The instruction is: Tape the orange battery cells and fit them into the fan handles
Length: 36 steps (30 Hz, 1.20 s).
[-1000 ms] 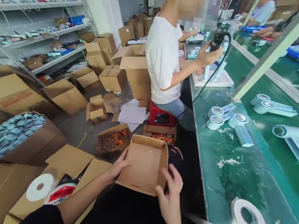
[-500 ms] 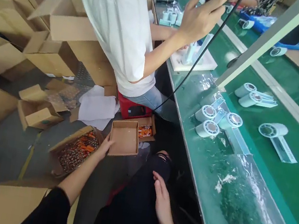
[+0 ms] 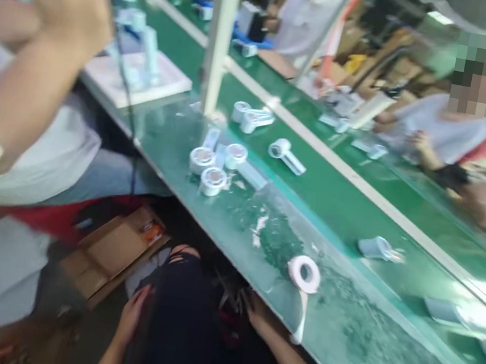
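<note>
My left hand is beside my left thigh, near a shallow cardboard box but apart from it. Its blurred fingers look stretched out, with nothing seen in them. My right hand is at the near edge of the green table, partly in shadow; its fingers are too dark and smeared to read. On the tabletop above it lies a roll of white tape with a loose end hanging toward the edge. Several pale-blue parts shaped like handheld fans stand farther along the table.
A co-worker's raised arm and white sleeve fill the left side. Beyond the table runs a green conveyor carrying more fan-shaped parts. A metal post rises from the table. Orange pieces lie in a box on the floor.
My view has swung right. My left hand has let go of the shallow cardboard box and come back to my thigh. My right hand has moved from my lap to the table edge.
</note>
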Motion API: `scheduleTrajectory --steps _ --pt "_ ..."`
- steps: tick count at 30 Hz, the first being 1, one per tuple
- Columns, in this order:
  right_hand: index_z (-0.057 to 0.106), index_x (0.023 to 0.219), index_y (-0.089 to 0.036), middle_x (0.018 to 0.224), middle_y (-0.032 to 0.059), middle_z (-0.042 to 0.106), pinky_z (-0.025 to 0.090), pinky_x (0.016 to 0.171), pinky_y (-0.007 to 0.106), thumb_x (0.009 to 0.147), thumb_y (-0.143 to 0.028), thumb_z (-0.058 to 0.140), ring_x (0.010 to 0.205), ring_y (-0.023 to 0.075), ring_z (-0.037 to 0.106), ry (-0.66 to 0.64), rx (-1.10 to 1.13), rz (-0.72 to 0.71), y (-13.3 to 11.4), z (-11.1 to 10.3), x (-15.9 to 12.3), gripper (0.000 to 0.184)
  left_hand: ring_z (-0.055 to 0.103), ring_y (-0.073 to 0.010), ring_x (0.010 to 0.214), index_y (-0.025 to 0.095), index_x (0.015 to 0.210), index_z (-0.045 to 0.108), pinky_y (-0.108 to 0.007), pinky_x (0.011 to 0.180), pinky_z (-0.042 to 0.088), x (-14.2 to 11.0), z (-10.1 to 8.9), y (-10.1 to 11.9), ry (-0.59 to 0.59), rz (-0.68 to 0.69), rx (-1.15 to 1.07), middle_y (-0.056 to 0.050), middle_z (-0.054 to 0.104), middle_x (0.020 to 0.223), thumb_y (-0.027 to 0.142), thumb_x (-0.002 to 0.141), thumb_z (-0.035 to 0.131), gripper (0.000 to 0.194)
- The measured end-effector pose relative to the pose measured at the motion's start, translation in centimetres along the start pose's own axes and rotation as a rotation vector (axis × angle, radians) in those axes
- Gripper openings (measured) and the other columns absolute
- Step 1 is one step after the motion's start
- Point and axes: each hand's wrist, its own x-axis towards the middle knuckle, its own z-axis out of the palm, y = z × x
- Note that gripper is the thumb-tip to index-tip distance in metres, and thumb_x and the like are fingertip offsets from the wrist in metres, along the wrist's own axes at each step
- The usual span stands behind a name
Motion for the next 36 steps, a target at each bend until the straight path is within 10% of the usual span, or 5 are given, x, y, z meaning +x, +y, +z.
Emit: scheduleTrajectory --steps 9,14,24,28,36 --pt "0.075 0.139 -0.031 0.129 0.0058 0.080 0.059 0.101 0.031 0.104 -0.047 0.057 0.117 0.0227 0.077 -0.736 0.647 -0.462 -6.8 -17.3 -4.8 0.042 0.076 -0.0309 0.091 0.036 0.096 0.074 -0.048 0.086 0.067 -5.0 0.3 10.6 0.014 0.600 0.039 0.001 0.080 0.089 0.081 0.074 0.069 0.051" --pt "0.086 0.106 -0.026 0.095 0.0039 0.085 0.062 0.079 0.029 0.101 -0.049 0.065 0.083 0.0202 0.080 -0.306 0.551 -0.503 -2.2 -28.1 4.0 0.031 0.073 -0.0254 0.083 0.025 0.105 0.079 -0.039 0.086 0.063 -11.2 6.5 22.3 -0.238 1.067 0.243 -0.005 0.076 0.085 0.061 0.086 0.070 0.041" --pt "0.070 0.138 -0.020 0.139 0.0153 0.074 0.050 0.111 0.046 0.103 -0.023 0.055 0.133 0.0337 0.065 0.172 -0.008 -0.124 -1.1 -27.1 32.1 0.039 0.042 -0.0461 0.148 0.024 0.134 0.069 -0.056 0.121 0.039 -6.1 29.7 46.8 -0.141 1.320 1.161 -0.015 0.058 0.154 0.040 0.081 0.078 0.056" --pt "0.077 0.125 -0.026 0.116 0.0085 0.082 0.056 0.093 0.034 0.106 -0.024 0.045 0.108 0.0279 0.076 0.142 0.008 -0.113 2.9 -27.7 31.1 0.038 0.035 -0.0597 0.148 0.024 0.139 0.063 -0.068 0.114 0.040 -1.0 33.8 50.5 -0.067 1.164 1.253 -0.023 0.041 0.164 0.041 0.064 0.089 0.081" --pt "0.081 0.118 -0.028 0.117 0.0062 0.083 0.060 0.090 0.040 0.102 -0.048 0.043 0.104 0.0312 0.075 0.148 0.187 0.033 11.9 -31.1 19.1 0.046 0.061 -0.0341 0.123 0.023 0.129 0.065 -0.039 0.107 0.051 0.8 34.0 49.9 -0.263 1.148 1.295 -0.010 0.047 0.151 0.036 0.050 0.089 0.083"
